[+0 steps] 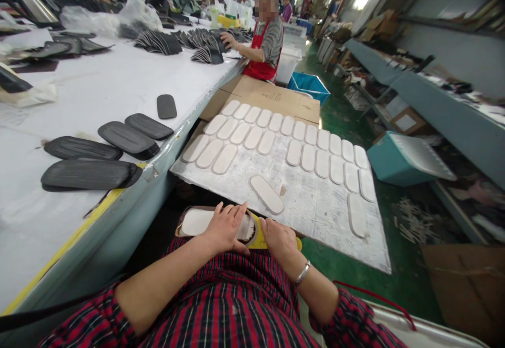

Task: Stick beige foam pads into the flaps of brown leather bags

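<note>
The left hand (224, 228) lies spread over a white oblong pad (195, 223) by the near edge of a pale board (311, 214), and the right hand (281, 238) bends over a yellow flat piece (257, 236), its grip unclear. Similar pads (299, 130) line the board's far edge; dark pads (84, 173) lie near the worktable's (79, 101) right edge

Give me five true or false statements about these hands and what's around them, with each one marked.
1. The left hand rests on a white oval pad. True.
2. A silver bracelet circles the left wrist. False: it is on the right.
3. Black oval pads lie on the white-topped table. True.
4. The right hand touches a black pad. False: it touches a yellow piece.
5. The co-worker wears a blue apron. False: the apron is red.
</note>
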{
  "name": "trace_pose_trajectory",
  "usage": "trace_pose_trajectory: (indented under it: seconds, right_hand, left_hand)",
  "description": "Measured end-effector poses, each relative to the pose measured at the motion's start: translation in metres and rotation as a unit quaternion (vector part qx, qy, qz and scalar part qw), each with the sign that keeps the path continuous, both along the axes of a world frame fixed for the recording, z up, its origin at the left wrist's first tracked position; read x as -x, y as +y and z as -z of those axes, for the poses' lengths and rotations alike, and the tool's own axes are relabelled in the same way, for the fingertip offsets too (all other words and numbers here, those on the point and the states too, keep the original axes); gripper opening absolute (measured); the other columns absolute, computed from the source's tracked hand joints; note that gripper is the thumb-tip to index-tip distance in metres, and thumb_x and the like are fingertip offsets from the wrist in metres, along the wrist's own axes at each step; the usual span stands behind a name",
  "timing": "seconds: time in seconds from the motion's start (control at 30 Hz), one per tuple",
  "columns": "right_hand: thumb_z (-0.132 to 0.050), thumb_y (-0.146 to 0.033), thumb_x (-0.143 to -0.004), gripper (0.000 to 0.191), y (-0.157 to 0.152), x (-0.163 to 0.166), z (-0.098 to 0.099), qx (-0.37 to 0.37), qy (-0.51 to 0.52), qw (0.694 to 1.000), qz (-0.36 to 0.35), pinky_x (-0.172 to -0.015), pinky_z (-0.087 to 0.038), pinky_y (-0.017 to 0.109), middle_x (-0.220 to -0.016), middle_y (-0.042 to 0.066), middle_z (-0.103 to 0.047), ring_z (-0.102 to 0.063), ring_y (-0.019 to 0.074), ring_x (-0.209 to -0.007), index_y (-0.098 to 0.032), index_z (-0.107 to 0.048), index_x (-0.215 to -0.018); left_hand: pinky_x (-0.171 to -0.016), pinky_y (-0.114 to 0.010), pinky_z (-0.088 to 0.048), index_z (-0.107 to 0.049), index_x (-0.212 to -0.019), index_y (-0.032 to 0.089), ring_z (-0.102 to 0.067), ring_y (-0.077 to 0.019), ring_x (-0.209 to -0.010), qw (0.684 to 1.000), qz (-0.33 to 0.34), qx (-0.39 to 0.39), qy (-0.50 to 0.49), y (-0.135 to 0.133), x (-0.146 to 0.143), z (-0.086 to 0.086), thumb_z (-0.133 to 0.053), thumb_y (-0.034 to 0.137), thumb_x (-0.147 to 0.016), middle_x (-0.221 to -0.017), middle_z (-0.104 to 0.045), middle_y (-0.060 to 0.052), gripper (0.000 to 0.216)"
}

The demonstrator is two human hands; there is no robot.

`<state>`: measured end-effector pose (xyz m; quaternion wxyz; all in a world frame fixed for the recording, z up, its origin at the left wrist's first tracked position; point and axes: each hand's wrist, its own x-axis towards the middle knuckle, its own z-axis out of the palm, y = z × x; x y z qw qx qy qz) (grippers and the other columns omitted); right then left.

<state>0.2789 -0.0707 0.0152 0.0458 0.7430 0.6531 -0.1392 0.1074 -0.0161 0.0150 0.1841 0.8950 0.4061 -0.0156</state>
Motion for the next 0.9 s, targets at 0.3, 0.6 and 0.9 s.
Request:
trace_pose_trajectory:
  seconds: [0.3,0.6,0.9]
  right_hand:
    - [-0.019,-0.038,-0.095,0.046,0.012,-0.003,0.008,-0.048,0.004,0.997,-0.06,-0.062,-0.042,0.023,-0.075,0.006,-0.066,-0.063,0.0151,-0.071,-0.019,-0.058,-0.082]
    - [-0.018,-0.037,-0.095,0.047,0.004,0.001,0.008,-0.061,-0.011,0.998,-0.016,-0.061,-0.044,0.026,-0.075,0.008,-0.066,-0.064,0.0179,-0.071,-0.017,-0.059,-0.082]
    - [-0.016,-0.035,-0.096,0.049,-0.001,0.001,0.009,-0.059,-0.026,0.998,0.006,-0.059,-0.047,0.028,-0.075,0.01,-0.067,-0.066,0.0196,-0.071,-0.016,-0.059,-0.084]
  left_hand:
    - [-0.104,-0.046,-0.011,-0.013,-0.139,0.015,-0.035,-0.0307,-0.118,1.0,-0.006,-0.014,-0.006,0.001,0.002,0.0,-0.061,0.075,-0.043,-0.131,-0.043,-0.014,0.123]
    - [-0.102,-0.042,-0.016,-0.014,-0.138,0.013,-0.04,-0.0304,-0.115,1.0,-0.005,-0.017,0.009,0.001,0.001,0.0,-0.064,0.074,-0.04,-0.125,-0.048,-0.016,0.126]
    - [-0.097,-0.044,-0.024,-0.021,-0.136,0.015,-0.043,-0.0321,-0.114,1.0,-0.01,0.003,0.022,0.005,-0.005,-0.007,-0.061,0.072,-0.048,-0.123,-0.049,-0.017,0.112]
